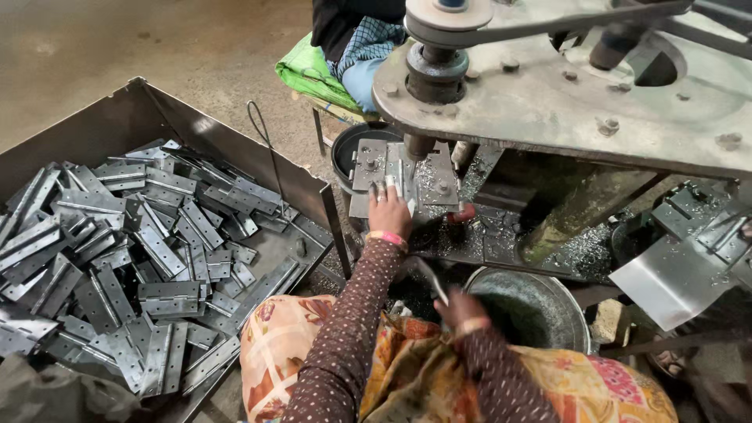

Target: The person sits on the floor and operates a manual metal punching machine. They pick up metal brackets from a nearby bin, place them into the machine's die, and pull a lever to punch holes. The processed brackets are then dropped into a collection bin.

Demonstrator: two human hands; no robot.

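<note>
Left hand point(389, 210): reaches forward to the jig plate point(395, 174) under the press spindle point(419, 145), fingers together on a small upright metal piece point(398, 178) at the plate's middle.
Right hand point(460, 309): low, at 6 o'clock from the press, grip clamped on a thin metal strip point(433, 280) that points up toward 11 o'clock.
Work piece: on the jig plate, directly below the spindle, touching the left fingertips.
Stock: loose grey hinges point(149, 258) heaped in a steel tray point(117, 117) at 9 o'clock of the person.
Risk, pinch: I judge the left fingers sit too near the spindle; a stroke coming down while they rest there could crush them.
Risk, belt: a pulley and belt point(450, 19) run uncovered above at 12 o'clock; a loose sleeve or cloth could catch.
Risk, cuts: metal shavings point(580, 254) litter the machine surface; bare hands could be nicked, and the hinge edges look sharp.
Risk, slip: the piece looks lightly held; it could tilt and be struck off-centre.
Buckets: a dark pail point(345, 149) behind the jig, a metal basin point(533, 309) at 3 o'clock of the right hand.
Packages, labels: a green sack-like bundle point(313, 74) at 12 o'clock, under another person's seat; no label or sign can be made out.
</note>
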